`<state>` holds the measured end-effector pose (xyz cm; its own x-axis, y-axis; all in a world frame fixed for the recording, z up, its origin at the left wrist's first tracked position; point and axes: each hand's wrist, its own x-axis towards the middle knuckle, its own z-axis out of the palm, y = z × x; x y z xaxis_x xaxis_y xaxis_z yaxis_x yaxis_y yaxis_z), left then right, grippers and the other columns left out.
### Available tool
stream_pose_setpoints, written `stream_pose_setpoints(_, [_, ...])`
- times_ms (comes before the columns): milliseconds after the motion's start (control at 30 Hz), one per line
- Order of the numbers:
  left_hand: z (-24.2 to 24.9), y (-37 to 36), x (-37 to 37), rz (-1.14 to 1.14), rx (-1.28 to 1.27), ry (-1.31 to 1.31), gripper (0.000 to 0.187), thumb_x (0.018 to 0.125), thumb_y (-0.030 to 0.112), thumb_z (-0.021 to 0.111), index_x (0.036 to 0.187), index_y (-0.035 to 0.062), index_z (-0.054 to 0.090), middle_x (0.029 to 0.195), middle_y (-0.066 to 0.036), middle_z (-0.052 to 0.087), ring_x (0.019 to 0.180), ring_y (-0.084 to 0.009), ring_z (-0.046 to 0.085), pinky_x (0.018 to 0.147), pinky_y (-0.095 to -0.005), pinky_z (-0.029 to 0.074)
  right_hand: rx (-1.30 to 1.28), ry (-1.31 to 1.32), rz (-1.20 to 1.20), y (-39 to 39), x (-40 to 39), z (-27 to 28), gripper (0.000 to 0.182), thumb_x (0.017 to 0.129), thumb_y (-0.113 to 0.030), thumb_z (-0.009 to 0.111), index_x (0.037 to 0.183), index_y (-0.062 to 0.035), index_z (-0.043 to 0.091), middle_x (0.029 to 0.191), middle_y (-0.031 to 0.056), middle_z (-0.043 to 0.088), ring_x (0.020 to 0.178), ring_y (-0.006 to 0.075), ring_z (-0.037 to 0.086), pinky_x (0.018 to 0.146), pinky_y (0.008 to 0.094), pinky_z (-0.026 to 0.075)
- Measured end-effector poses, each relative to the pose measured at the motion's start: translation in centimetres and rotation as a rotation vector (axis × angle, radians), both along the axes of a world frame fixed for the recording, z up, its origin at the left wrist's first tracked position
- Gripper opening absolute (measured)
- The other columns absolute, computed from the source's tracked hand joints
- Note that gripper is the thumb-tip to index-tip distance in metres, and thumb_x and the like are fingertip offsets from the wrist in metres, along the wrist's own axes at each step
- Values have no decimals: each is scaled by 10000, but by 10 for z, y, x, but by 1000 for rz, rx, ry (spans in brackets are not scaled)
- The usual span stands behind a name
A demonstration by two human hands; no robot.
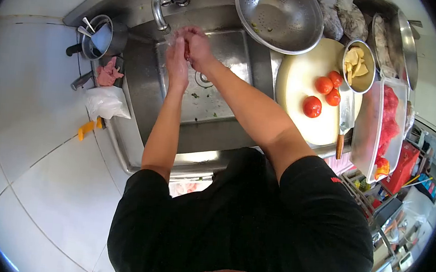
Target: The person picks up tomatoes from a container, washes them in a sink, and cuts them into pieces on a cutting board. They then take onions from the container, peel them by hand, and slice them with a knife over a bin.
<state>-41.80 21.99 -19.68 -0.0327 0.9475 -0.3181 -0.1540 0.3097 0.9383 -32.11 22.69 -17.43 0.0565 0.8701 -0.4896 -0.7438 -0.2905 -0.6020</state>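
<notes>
A: Where the two hands meet under the faucet (159, 6), can you make out what they hold?

B: Not clearly. The left hand (177, 60) and the right hand (197, 46) press together over the back of the sink (213, 130), fingers curled round something small and pale. It is too hidden between the palms to name, so I cannot tell its long axis or which way it points. It sits just below the spout, above the drain.

A: Anything else cut off?

B: The far counter on the right is crowded and blurred; the wrapped bundles there are hard to read. The knife (345, 121) is plainer: blade toward the back wall, wooden handle toward the person, long axis running front to back along the edge of the round cutting board (297, 86).

A: Counts?

B: Three tomatoes (323, 85) on the board, close together. One colander (280, 14) behind the sink, empty but for green flecks. One small metal bowl (360, 65) of pale yellow slices, touching the board's far edge. One clear tray (384, 130) with red contents beside the knife. On the left, one pot (102, 40) with utensils, one white bag (106, 103), and some pink pieces of meat (109, 73) between them.
</notes>
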Motion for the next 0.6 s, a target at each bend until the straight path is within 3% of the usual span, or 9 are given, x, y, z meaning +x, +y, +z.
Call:
stream_pose_setpoints(67, [-23, -2, -12, -41, 117, 241, 486, 1082, 347, 454, 1435, 22, 536, 1345, -131, 602, 1208, -231, 579, 1031, -349, 444, 22, 12, -9, 6, -2, -6, 118, 963, -134, 625, 1079, -122, 611, 962, 62, 658, 847, 188, 652, 711, 342, 553])
stream_pose_setpoints(167, [32, 7, -8, -87, 145, 308, 471, 1073, 360, 442, 1346, 5, 588, 1238, -139, 650, 1150, -245, 597, 994, -344, 448, -108, 253, 102, -16, -8, 24, 160, 944, -93, 615, 1094, -63, 570, 974, 99, 656, 835, 223, 665, 665, 408, 564])
stream_pose_setpoints(200, [-14, 29, -22, -194, 167, 159, 435, 1060, 387, 495, 1214, 4, 631, 1191, -109, 672, 1070, -225, 623, 947, -341, 473, -78, 374, 78, -19, -4, 21, 141, 931, -83, 610, 1070, -95, 586, 981, 81, 660, 837, 228, 665, 660, 441, 565])
stream_pose_setpoints(267, [50, 42, -1, -334, -274, 24, 558, 1018, 495, 574, 1282, 4, 609, 1228, -115, 653, 1117, -204, 615, 972, -349, 472, -76, 65, 260, -37, 14, 36, 171, 915, -84, 619, 1085, -83, 601, 973, 88, 664, 831, 238, 668, 667, 429, 569])
stream_pose_setpoints(300, [-12, 81, -12, -243, -78, 182, 647, 1005, 542, 572, 1351, -4, 554, 1281, -124, 625, 1134, -241, 635, 938, -385, 500, -93, -92, 342, -52, 27, 45, 186, 907, -85, 624, 1092, -76, 608, 969, 92, 665, 828, 243, 670, 670, 424, 571])
stream_pose_setpoints(333, [-22, 99, -9, -197, 71, 157, 693, 983, 581, 584, 1385, 21, 512, 1305, -115, 608, 1104, -267, 658, 842, -418, 527, 35, -376, 383, -72, 44, 51, 232, 902, -97, 639, 1130, -69, 608, 1013, 107, 657, 922, 259, 654, 756, 420, 553])
stream_pose_setpoints(400, [-21, 160, -4, -226, -110, 326, 665, 1000, 590, 524, 1463, 116, 463, 1333, -115, 575, 1038, -250, 651, 885, -429, 508, 287, -943, 502, -115, 76, 67, 326, 893, -122, 669, 1206, -54, 609, 1101, 136, 641, 1110, 291, 621, 928, 412, 519])
stream_pose_setpoints(500, [-47, 217, -19, -284, -191, 160, 393, 1014, 520, 565, 1051, 131, 611, 826, -34, 646, 713, -149, 633, 631, -290, 523, 285, -1214, 354, -192, 131, 91, 439, 866, -111, 695, 1281, -56, 565, 1162, 174, 600, 1133, 332, 604, 975, 394, 489])
stream_pose_setpoints(600, [-57, 262, -43, -401, -322, 114, 319, 995, 429, 642, 1056, 117, 615, 853, -38, 655, 716, -144, 626, 628, -286, 528, 74, -1264, 286, -262, 185, 134, 448, 849, -110, 682, 1268, -48, 536, 1197, 195, 606, 1124, 381, 619, 961, 441, 500])
